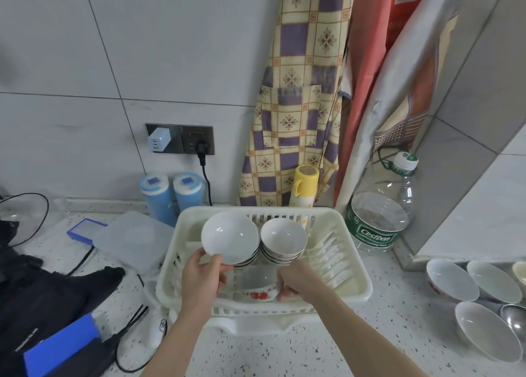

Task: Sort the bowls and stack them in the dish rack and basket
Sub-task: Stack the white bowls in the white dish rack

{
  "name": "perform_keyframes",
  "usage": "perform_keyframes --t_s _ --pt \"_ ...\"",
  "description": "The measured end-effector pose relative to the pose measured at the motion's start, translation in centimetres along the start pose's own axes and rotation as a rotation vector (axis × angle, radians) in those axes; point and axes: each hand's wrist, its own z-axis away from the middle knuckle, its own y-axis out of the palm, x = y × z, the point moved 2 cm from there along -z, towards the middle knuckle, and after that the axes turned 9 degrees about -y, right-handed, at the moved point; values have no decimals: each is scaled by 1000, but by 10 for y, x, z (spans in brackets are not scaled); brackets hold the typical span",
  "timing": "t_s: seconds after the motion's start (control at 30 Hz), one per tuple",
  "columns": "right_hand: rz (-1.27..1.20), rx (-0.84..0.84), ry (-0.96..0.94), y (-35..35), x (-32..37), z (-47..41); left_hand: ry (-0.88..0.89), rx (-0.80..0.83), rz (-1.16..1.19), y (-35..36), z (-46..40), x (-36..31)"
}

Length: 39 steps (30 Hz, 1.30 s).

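At frame centre, your left hand [203, 277] grips a plain white bowl [230, 236] above its matching stack, while your right hand [293, 280] grasps the red-patterned bowl [260, 287] in the dish rack [350, 265], keeping types separate.

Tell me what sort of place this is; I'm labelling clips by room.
Likely a home kitchen counter: a white dish rack holding stacked bowls, an apron hanging on the tiled wall.
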Motion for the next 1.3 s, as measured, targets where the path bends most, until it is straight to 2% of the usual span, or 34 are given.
perform_keyframes --t_s 0.27,0.63,0.87,1.07,1.3 --pt "75 -10 11 12 -18 -13 2 -11 -41 -2 -1 6" --pt "270 76 5 12 -13 -10 -24 -22 -52 -2 -1 4" --pt "481 133 -58 13 -10 -7 -37 18 -67 0 -1 3" --pt "438 60 -124 10 -14 -5 -74 41 -86 0 -2 3" --pt "529 154 -159 -2 -10 0 -81 58 -104 -1 -2 3"
